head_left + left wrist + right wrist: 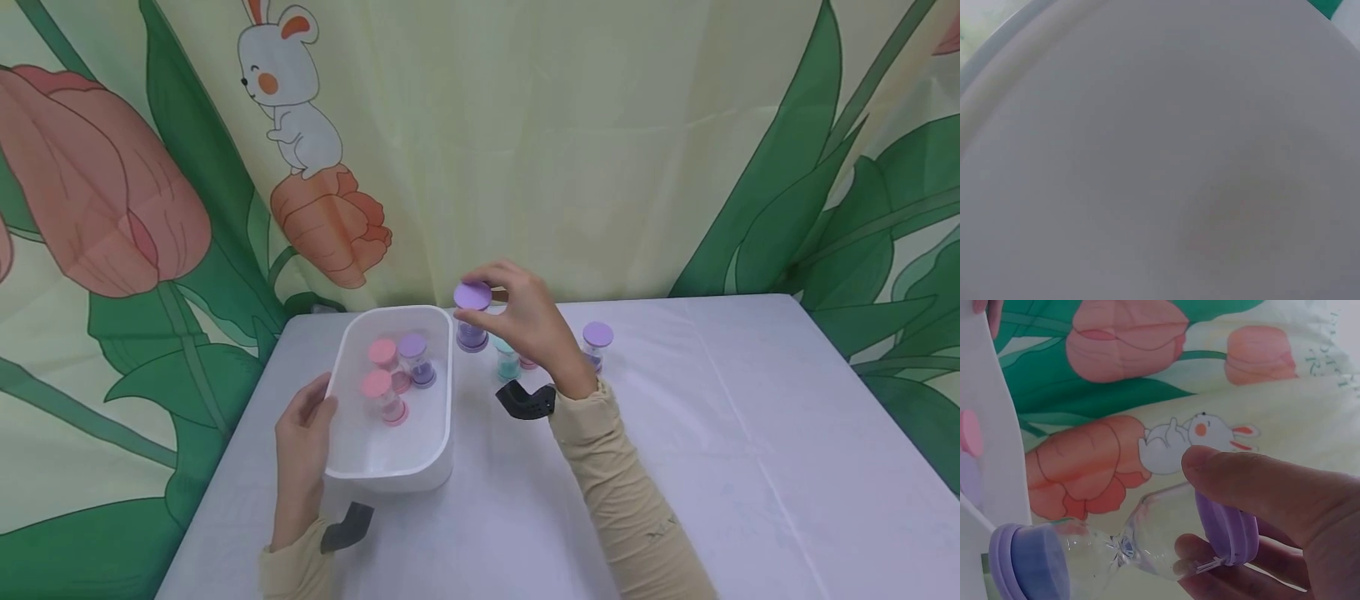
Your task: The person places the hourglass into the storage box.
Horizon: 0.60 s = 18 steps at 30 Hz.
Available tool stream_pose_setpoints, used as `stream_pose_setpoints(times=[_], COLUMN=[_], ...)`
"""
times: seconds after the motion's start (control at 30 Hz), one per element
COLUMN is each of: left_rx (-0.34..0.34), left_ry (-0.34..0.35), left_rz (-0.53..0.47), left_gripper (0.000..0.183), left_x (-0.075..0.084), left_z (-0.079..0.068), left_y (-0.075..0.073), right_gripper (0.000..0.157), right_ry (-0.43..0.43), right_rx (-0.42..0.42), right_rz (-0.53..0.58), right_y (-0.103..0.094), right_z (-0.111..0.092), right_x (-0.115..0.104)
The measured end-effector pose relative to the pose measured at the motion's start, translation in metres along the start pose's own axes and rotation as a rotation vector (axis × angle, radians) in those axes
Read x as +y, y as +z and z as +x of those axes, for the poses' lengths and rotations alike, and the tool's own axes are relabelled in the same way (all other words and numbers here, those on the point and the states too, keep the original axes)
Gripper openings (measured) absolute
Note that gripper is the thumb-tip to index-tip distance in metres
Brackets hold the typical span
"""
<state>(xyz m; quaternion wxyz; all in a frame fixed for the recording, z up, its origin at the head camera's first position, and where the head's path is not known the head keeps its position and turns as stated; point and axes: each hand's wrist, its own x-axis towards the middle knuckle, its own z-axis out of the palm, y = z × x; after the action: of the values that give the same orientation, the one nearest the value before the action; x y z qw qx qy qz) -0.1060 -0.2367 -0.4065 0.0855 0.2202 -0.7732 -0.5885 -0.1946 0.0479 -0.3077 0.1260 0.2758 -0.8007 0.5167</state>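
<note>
My right hand [517, 315] pinches a purple-capped hourglass [1125, 547] by its upper cap, thumb on one side and fingers on the other. Purple sand lies in its lower bulb, and in the head view it hangs just right of the white bin [390, 482]. My left hand [303, 442] grips the bin's left rim. Inside the bin stand two pink-capped hourglasses [385, 398] and one purple-capped hourglass [417, 360]. The left wrist view shows only the blurred white bin wall [1147, 156].
Right of the bin, a teal hourglass [507, 363] and a pink one [528, 364] stand partly behind my right hand. Farther right is another purple-capped hourglass [597, 337]. A white cloth covers the table [750, 467], with a printed curtain [570, 167] behind it.
</note>
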Motion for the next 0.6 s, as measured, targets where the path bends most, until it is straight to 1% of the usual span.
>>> stream_pose_setpoints(times=[0.33, 0.6], left_rx=[-0.008, -0.014], left_ry=[-0.002, -0.017], left_rz=[-0.004, 0.000], left_gripper=[0.047, 0.049], left_x=[0.001, 0.002], left_z=[0.000, 0.001], left_y=[-0.001, -0.002], right_gripper=[0.039, 0.036], right_ry=[-0.021, -0.027], right_rx=[-0.011, -0.025], right_rz=[0.035, 0.065], right_y=[0.007, 0.016], right_z=[0.007, 0.010], right_x=[-0.014, -0.018])
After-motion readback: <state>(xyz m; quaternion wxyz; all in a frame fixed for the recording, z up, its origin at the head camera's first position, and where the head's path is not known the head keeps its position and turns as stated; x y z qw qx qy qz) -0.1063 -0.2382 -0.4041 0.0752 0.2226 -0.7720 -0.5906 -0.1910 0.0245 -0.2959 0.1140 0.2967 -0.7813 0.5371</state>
